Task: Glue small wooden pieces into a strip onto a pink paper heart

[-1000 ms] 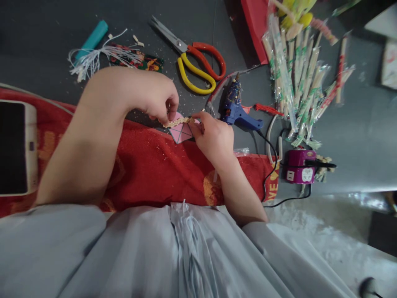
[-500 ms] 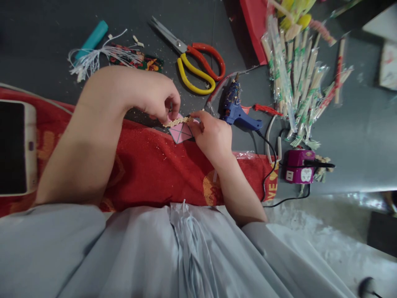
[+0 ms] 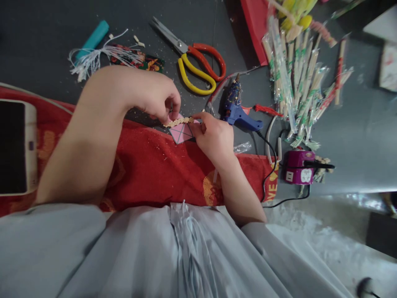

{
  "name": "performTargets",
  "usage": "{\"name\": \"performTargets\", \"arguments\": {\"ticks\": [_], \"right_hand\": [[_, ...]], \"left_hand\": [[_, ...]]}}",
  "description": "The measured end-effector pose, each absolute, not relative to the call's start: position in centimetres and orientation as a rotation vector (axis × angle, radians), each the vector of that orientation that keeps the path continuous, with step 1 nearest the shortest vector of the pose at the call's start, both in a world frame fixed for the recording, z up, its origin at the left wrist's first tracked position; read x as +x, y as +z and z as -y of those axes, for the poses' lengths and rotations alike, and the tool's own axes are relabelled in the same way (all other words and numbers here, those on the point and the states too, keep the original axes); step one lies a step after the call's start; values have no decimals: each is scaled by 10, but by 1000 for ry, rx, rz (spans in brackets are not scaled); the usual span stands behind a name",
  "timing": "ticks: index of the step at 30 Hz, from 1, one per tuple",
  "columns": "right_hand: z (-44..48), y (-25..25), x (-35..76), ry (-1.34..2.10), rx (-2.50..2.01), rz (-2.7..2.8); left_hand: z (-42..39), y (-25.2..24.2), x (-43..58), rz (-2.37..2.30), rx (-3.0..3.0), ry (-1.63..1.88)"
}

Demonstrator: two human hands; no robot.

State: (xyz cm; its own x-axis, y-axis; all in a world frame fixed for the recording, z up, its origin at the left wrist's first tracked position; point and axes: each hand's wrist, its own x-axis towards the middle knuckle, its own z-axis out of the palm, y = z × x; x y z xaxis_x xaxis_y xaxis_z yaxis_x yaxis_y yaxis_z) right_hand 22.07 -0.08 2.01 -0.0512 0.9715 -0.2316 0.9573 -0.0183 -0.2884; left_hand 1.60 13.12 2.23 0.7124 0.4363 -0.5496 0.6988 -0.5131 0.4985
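A pink piece (image 3: 180, 133) crossed by dark lines lies at the edge of the red cloth (image 3: 155, 174). Along its upper edge runs a beige braided strip (image 3: 178, 122). My left hand (image 3: 163, 101) pinches the strip's left end between thumb and fingers. At the other side, my right hand (image 3: 214, 134) is closed on the strip's right end, with its thumb over the pink piece. The fingertips of both hands are partly hidden.
Scissors (image 3: 192, 62) with red and yellow handles lie beyond my hands. A blue glue gun (image 3: 237, 109) is right of them, its cord running to a purple power block (image 3: 299, 167). Wrapped sticks (image 3: 297, 78) spread at the right; a phone (image 3: 18, 147) lies left.
My right hand has shifted very slightly to the right, uncovering a little more of the strip's end. My left hand stays in place.
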Motion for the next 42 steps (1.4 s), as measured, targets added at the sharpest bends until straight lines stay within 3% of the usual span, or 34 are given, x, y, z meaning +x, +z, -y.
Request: {"name": "performTargets", "arguments": {"ticks": [31,42], "right_hand": [[2,11,227,568,-2018,2124],[3,9,229,551,-1986,2119]], "left_hand": [[-134,18,13,-840,2149,-434],[-128,38,18,-879,2185,-452]]}}
